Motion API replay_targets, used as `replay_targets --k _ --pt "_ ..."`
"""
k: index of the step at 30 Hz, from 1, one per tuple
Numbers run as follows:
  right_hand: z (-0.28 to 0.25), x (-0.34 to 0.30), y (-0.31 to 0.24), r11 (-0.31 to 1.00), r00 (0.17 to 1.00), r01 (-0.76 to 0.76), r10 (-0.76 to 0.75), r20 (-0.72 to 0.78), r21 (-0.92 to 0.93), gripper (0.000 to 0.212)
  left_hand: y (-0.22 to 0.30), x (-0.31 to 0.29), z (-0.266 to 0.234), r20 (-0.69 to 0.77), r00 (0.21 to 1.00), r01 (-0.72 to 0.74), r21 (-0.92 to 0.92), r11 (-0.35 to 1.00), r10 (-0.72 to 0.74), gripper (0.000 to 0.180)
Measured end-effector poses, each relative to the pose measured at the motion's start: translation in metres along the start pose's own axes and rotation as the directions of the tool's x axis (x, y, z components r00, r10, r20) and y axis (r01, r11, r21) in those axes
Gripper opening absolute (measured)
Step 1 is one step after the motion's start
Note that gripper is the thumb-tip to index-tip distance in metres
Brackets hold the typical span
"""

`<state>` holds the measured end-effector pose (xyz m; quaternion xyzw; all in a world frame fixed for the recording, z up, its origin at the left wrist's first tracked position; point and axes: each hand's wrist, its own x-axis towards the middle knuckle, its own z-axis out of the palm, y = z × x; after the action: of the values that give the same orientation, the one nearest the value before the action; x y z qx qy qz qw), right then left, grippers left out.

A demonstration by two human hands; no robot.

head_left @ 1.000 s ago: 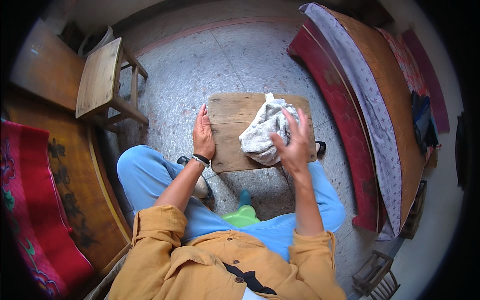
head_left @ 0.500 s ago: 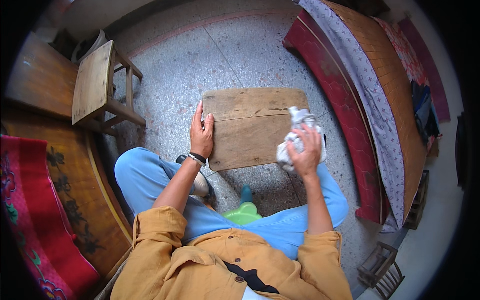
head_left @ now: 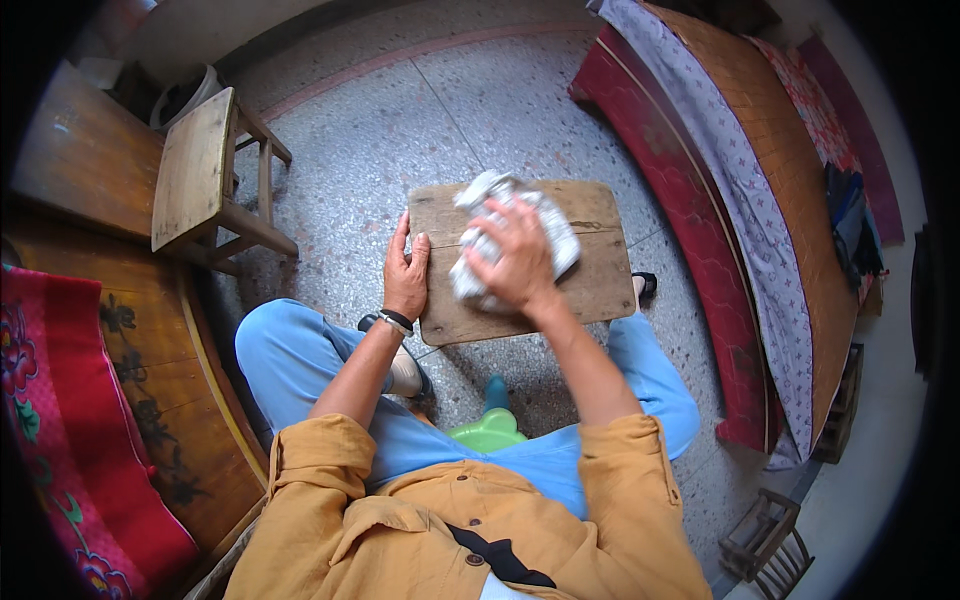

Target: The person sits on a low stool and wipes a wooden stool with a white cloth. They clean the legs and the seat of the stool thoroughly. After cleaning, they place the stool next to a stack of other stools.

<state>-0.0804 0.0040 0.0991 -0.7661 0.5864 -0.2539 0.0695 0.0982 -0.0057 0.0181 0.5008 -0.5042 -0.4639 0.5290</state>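
Note:
In front of me is a worn wooden stool (head_left: 592, 275), seen from above; its flat, round-cornered top hides whatever legs it has. My left hand (head_left: 406, 280) grips the left edge, with the thumb on top and the fingers along the side. A crumpled white-grey cloth (head_left: 562, 238) lies on the top, left of its middle. Over it, my right hand (head_left: 515, 255) presses down with the fingers bent on the fabric, slightly blurred.
A taller wooden stool (head_left: 195, 170) stands at the left by a wooden bench (head_left: 150, 370) with a red floral cover (head_left: 110, 410). A bed with a dark red side (head_left: 680, 190) runs along the right. A small wooden chair (head_left: 765, 540) is at lower right; something green (head_left: 488, 432) shows between my legs.
My right hand has slid the cloth leftward across the stool top, from its right edge to left of the middle. My left hand keeps its hold on the left edge.

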Motion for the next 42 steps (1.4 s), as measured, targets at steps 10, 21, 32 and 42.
replay_targets --k 10,21,32,42 --pt "0.024 0.1 0.014 0.95 0.925 -0.31 0.311 0.22 -0.04 0.048 0.003 0.0 -0.001 -0.029 1.0 0.004 0.012 1.0 -0.004 0.044" --pt "-0.002 0.086 0.056 0.974 0.951 -0.225 0.216 0.219 0.018 0.05 0.015 -0.001 0.004 0.009 0.999 0.052 -0.052 0.997 -0.052 0.049" --pt "0.006 0.096 0.024 0.961 0.923 -0.246 0.273 0.27 -0.13 0.049 0.013 -0.002 0.005 0.004 0.997 0.078 -0.046 0.996 -0.078 0.05" --pt "-0.013 0.093 0.054 0.958 0.892 -0.282 0.285 0.352 -0.06 0.062 0.012 0.0 0.002 0.007 0.999 0.039 -0.06 0.997 -0.038 0.051"
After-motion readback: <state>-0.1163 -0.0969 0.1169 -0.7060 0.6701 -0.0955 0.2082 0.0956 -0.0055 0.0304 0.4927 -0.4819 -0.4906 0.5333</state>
